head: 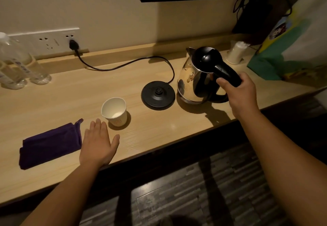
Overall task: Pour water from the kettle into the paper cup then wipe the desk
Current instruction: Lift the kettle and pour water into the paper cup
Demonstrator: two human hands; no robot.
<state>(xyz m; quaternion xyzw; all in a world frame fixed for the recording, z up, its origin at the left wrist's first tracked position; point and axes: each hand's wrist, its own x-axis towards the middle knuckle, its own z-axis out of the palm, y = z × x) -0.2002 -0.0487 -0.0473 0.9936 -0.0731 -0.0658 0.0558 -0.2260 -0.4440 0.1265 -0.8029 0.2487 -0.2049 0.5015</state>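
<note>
While right hand (242, 91) grips it, shiny steel kettle (191, 80), black handle, off base (158, 95)

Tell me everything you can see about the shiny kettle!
The kettle has a rounded, mirror-like metal body that reflects the room, a black lid on top, a small pointed spout facing the wall, and a curved black plastic handle. It is upright, off its round black base, which lies just to its left with a cord running to the wall socket. The right hand grips the handle. Its bottom sits at or just above the wooden desk; I cannot tell which. Whether it holds water is hidden.
</note>
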